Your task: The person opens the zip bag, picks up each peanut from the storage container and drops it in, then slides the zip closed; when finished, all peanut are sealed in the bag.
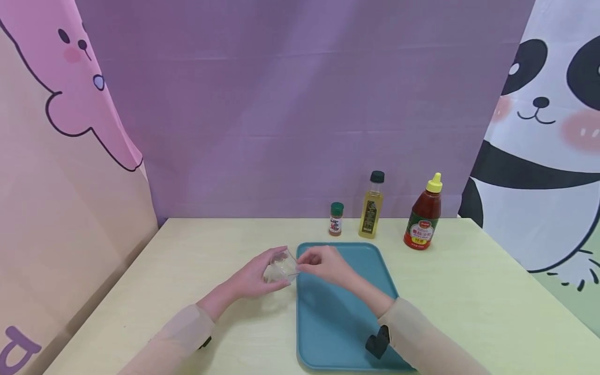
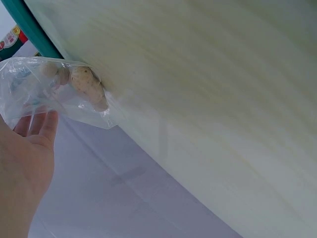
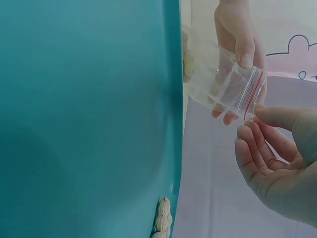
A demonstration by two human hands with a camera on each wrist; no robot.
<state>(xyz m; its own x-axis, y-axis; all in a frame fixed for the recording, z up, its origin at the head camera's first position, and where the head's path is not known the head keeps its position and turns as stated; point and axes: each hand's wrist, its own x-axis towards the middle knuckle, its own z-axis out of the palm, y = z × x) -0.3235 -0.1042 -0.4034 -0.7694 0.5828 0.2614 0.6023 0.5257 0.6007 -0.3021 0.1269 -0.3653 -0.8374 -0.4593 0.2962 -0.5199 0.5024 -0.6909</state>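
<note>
A clear zip bag point(image 1: 284, 266) with a red seal line is held above the table, at the left edge of a teal tray point(image 1: 347, 312). My left hand point(image 1: 255, 273) grips it between thumb and fingers. At the bag's sealed end my right hand point(image 1: 328, 264) pinches the edge with thumb and fingertips, as the right wrist view shows. Peanuts in shells point(image 2: 88, 85) lie at the bag's lower end in the left wrist view. On the tray near its rim in the right wrist view is an unshelled peanut point(image 3: 163, 218), partly cut off by the frame.
Behind the tray stand a small green-capped spice jar point(image 1: 336, 219), a dark-capped oil bottle point(image 1: 371, 208) and a red sauce bottle point(image 1: 423, 219) with a yellow nozzle. A purple curtain point(image 1: 300, 114) hangs behind the pale table point(image 1: 211, 239).
</note>
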